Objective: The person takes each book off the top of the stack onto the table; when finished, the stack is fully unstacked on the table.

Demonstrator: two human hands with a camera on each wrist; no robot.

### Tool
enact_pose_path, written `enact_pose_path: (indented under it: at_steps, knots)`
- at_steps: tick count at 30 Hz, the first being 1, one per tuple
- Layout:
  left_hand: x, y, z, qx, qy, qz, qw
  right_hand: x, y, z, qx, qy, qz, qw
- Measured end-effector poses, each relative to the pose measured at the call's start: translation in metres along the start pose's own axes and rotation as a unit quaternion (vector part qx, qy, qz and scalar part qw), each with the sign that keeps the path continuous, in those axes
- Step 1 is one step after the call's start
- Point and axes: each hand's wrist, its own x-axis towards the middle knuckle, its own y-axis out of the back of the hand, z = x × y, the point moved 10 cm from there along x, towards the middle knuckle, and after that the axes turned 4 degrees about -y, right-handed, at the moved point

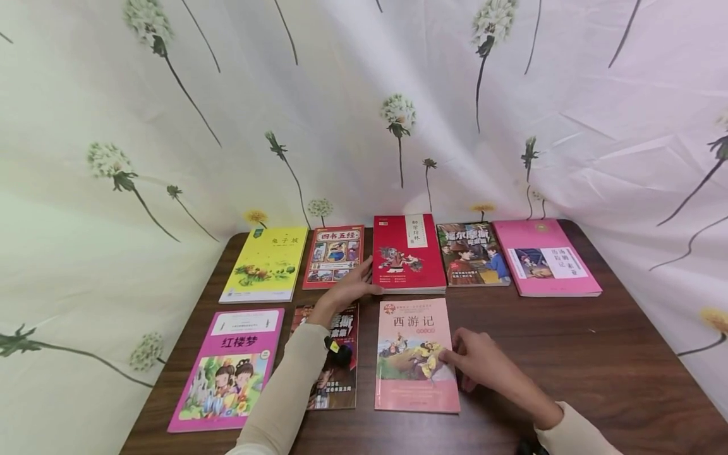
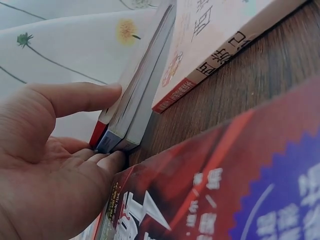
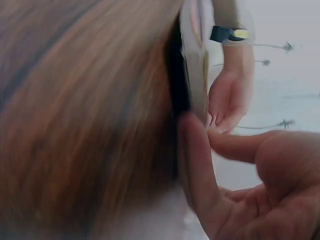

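Pale-pink book (image 1: 411, 360), pinched by right hand (image 1: 480, 359), lies near obscured dark book (image 1: 343, 384); left hand (image 1: 349, 288) grips red book (image 1: 409, 256).

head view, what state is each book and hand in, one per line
Yellow book, closed, cover up
Small red book, closed, cover up
Large red book, closed, held at a corner
Back dark book, closed, cover up
Pink book, closed, cover up
Magenta book, closed, cover up
Front dark book, closed, partly hidden
Peach book, closed, pinched at right edge
Left hand, gripping large red book's corner
Right hand, pinching peach book
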Motion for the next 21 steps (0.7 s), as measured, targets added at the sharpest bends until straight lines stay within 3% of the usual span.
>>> enact_pose_path:
  at_steps: [2, 5, 21]
  knots:
    - [0.0, -0.001, 0.0, -0.002, 0.0, -0.002, 1.0, -0.001, 0.003, -0.002, -0.035, 0.001, 0.028, 0.999]
    - [0.0, -0.001, 0.0, -0.002, 0.0, -0.003, 1.0, -0.001, 0.004, -0.005, -0.045, 0.002, 0.046, 0.9979]
    - [0.001, -0.001, -0.002, 0.003, 0.001, -0.005, 1.0, 0.011, 0.001, -0.008, -0.018, -0.006, 0.027, 0.9994]
